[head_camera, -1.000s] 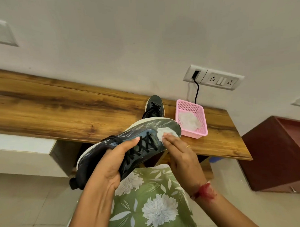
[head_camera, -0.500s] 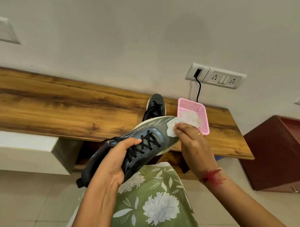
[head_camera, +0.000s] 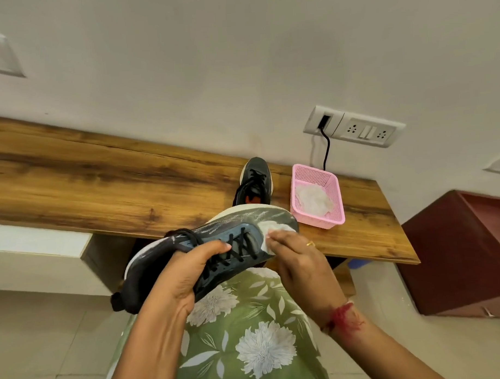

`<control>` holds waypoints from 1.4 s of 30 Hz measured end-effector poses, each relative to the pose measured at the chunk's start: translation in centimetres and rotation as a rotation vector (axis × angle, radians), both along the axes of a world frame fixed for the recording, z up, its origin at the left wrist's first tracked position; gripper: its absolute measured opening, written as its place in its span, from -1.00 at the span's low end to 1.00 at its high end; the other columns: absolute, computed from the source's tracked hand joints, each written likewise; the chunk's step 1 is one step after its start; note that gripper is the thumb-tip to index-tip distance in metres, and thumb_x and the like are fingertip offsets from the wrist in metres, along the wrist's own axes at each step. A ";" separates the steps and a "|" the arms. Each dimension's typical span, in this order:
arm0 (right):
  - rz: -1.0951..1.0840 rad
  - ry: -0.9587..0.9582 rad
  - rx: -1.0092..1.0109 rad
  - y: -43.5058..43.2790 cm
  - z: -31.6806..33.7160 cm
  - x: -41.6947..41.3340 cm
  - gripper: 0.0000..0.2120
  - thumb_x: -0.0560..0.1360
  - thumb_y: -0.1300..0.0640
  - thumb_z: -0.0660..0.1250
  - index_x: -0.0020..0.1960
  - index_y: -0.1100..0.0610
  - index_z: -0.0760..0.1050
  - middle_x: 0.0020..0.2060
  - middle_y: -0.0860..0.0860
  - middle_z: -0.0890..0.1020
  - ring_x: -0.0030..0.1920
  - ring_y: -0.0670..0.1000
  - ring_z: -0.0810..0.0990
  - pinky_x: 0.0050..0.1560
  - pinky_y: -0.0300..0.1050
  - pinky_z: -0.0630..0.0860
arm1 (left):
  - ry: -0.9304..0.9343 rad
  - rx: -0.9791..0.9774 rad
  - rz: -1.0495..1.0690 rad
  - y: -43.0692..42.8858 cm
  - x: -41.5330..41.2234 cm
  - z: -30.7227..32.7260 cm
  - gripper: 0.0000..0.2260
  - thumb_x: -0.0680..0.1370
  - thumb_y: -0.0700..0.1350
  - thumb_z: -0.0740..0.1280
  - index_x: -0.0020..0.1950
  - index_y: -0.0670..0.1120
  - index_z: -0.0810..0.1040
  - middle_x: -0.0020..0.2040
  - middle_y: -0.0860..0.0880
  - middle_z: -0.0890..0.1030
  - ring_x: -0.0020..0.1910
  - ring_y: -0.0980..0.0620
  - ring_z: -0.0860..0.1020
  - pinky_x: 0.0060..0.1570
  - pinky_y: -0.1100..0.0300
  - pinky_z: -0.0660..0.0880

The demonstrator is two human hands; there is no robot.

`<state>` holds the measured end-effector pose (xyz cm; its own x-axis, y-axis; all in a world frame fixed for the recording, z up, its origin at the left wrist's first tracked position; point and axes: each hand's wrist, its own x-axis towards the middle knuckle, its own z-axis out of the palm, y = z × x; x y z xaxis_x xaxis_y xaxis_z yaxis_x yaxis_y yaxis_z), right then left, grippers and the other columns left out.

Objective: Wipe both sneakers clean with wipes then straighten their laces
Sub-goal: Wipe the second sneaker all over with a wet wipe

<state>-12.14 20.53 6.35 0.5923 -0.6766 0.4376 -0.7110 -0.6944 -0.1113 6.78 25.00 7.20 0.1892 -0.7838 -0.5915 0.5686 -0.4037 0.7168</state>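
I am viewing, through the head camera, a person holding a dark sneaker (head_camera: pixel 222 238) above their lap, its toe pointing up and to the right. Their left hand (head_camera: pixel 184 276) is gripping the shoe around its middle, with the thumb lying across the black laces (head_camera: pixel 234 249). Their right hand (head_camera: pixel 299 258) is pinching a white wipe (head_camera: pixel 275 231) and pressing it onto the upper near the toe. The second sneaker (head_camera: pixel 254 183) is standing on the wooden desk (head_camera: pixel 101 189) just behind, beside a pink basket (head_camera: pixel 321 222) holding crumpled wipes (head_camera: pixel 314 200). I am judging this to be the wiping of the first shoe, with the laces not yet tidied. To do it well, I would be gripping firmly so the shoe is not twisting, turning the wipe to a fresh face, and stroking from toe toward heel, including the pale sole edge (head_camera: pixel 244 210).
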 end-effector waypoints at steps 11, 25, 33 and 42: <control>-0.022 -0.179 0.084 1.1 -0.9 0.5 -0.72 0.44 0.28 0.21 0.06 0.19 0.62 0.03 0.02 0.63 0.08 -0.08 0.53 0.13 -0.18 0.48 | -0.050 -0.106 -0.052 0.1 0.9 0.3 -0.72 0.21 -0.13 0.59 -0.13 -0.14 0.68 -0.14 -0.17 0.71 -0.22 -0.07 0.68 -0.21 0.15 0.53; -0.166 -0.431 -0.025 -3.1 1.9 1.9 -0.60 0.43 0.36 0.20 0.25 0.22 0.51 0.18 0.11 0.55 0.21 0.00 0.47 0.25 -0.17 0.41 | 0.236 -0.198 0.097 -0.2 0.2 0.0 -0.67 0.57 0.02 0.15 -0.02 -0.14 0.64 -0.14 -0.14 0.68 -0.23 -0.04 0.64 -0.24 0.11 0.54; -0.092 -0.212 -0.152 -2.7 1.9 3.4 -0.65 0.47 0.28 0.09 0.12 0.30 0.56 0.10 0.18 0.59 0.16 0.12 0.51 0.20 -0.04 0.47 | 0.134 -0.262 0.065 0.0 0.1 0.3 -0.59 0.59 0.10 0.13 0.05 -0.15 0.64 -0.04 -0.17 0.69 -0.12 -0.06 0.67 -0.17 0.10 0.57; -0.275 -0.175 -0.144 -4.5 2.0 0.8 -0.67 0.36 0.48 0.28 0.09 0.33 0.56 0.04 0.22 0.60 0.06 0.22 0.57 0.11 0.08 0.53 | -0.060 -0.146 -0.007 -0.1 -1.2 0.9 -0.67 0.54 -0.04 0.25 -0.33 -0.07 0.69 -0.26 -0.12 0.69 -0.30 -0.02 0.65 -0.16 0.09 0.50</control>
<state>-11.29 16.07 8.35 0.3043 -0.7243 0.6187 -0.8522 -0.4972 -0.1629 5.56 24.86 8.07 0.2147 -0.8622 -0.4588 0.5207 -0.2964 0.8006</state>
